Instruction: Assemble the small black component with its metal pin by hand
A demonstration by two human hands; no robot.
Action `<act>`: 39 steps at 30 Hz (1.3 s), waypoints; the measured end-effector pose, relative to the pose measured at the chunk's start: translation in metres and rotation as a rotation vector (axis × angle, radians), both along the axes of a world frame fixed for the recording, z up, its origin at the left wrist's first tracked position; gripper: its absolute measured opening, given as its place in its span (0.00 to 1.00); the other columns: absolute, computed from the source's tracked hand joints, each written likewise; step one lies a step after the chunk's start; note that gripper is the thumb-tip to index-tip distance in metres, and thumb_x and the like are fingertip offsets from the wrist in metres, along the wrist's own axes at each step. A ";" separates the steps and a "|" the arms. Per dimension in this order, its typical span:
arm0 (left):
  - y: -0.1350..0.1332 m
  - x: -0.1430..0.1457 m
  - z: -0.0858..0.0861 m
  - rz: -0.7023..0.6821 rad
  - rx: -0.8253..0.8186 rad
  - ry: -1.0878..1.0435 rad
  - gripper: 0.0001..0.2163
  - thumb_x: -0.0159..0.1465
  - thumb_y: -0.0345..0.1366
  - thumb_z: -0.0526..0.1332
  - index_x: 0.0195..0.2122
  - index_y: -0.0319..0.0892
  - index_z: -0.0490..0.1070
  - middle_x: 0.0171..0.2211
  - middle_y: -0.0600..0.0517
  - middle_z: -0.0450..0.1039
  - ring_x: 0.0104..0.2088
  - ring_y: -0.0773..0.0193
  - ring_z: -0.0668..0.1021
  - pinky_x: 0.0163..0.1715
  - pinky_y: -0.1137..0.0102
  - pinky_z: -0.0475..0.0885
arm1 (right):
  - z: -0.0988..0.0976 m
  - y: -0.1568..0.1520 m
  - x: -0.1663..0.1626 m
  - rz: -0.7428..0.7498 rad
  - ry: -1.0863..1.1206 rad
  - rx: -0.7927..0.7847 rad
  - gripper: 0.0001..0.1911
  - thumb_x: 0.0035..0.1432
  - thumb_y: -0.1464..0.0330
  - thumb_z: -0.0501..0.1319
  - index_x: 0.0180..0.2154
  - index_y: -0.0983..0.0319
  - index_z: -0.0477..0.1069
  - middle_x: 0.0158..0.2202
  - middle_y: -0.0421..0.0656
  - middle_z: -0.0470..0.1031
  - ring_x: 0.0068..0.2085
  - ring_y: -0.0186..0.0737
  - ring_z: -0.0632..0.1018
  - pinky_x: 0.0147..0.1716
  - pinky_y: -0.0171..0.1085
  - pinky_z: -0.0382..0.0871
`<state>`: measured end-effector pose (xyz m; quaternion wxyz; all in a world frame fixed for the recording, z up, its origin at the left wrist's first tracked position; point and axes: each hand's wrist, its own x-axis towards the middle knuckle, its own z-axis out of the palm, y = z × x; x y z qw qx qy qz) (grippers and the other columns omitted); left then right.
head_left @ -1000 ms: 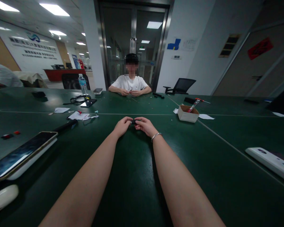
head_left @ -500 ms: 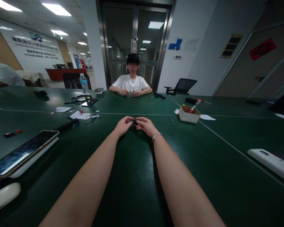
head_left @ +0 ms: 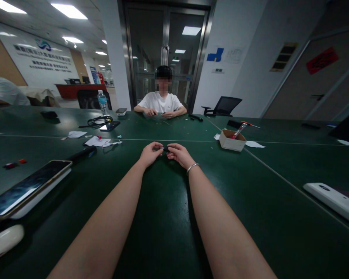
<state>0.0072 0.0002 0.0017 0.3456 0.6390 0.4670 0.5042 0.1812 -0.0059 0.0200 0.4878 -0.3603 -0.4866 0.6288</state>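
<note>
Above the dark green table (head_left: 163, 201), my two hands meet around a small black stick (head_left: 166, 148) that has a pale, silvery end, much like a USB flash drive. My right hand (head_left: 178, 154), with a silver bangle at the wrist, pinches its black body between thumb and fingers. At the silvery end, the fingertips of my left hand (head_left: 151, 153) are closed in a pinch. Whether they also hold a separate cap is too small to make out.
A small open box (head_left: 232, 143) holds a red-handled tool to the right. Left lie a phone (head_left: 31, 188), a white mouse-like object (head_left: 6, 242), and paper scraps (head_left: 97, 142). A water bottle (head_left: 102, 102) stands farther back. Opposite sits a person (head_left: 162, 102) in white.
A silvery end now shows between my left fingertips and the black body, where only black showed before. My left hand has shifted very slightly left.
</note>
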 end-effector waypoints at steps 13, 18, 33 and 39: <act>-0.003 0.002 0.006 0.052 -0.053 0.015 0.09 0.56 0.35 0.64 0.38 0.39 0.73 0.33 0.50 0.75 0.25 0.69 0.76 0.31 0.70 0.72 | 0.001 0.000 -0.005 -0.030 -0.120 0.048 0.15 0.54 0.75 0.63 0.45 0.62 0.67 0.31 0.38 0.71 0.21 0.28 0.76 0.22 0.30 0.74; -0.001 0.003 0.004 0.031 -0.072 -0.004 0.08 0.57 0.35 0.62 0.37 0.39 0.73 0.31 0.51 0.75 0.25 0.69 0.75 0.31 0.70 0.71 | 0.003 -0.001 -0.007 -0.050 -0.116 0.010 0.17 0.56 0.72 0.63 0.47 0.60 0.64 0.29 0.38 0.70 0.21 0.31 0.76 0.21 0.31 0.74; 0.000 0.003 0.002 0.042 -0.048 0.009 0.08 0.57 0.37 0.62 0.37 0.39 0.72 0.31 0.50 0.76 0.26 0.68 0.75 0.32 0.69 0.71 | 0.005 -0.002 -0.004 -0.017 -0.146 -0.014 0.08 0.59 0.71 0.59 0.42 0.65 0.68 0.30 0.43 0.72 0.20 0.29 0.73 0.18 0.29 0.71; 0.002 0.001 0.001 0.048 -0.046 0.014 0.10 0.58 0.39 0.62 0.38 0.40 0.72 0.32 0.50 0.76 0.28 0.67 0.75 0.32 0.69 0.71 | 0.006 -0.005 -0.001 0.011 -0.025 0.017 0.30 0.48 0.82 0.63 0.52 0.57 0.64 0.42 0.42 0.72 0.25 0.29 0.77 0.27 0.32 0.77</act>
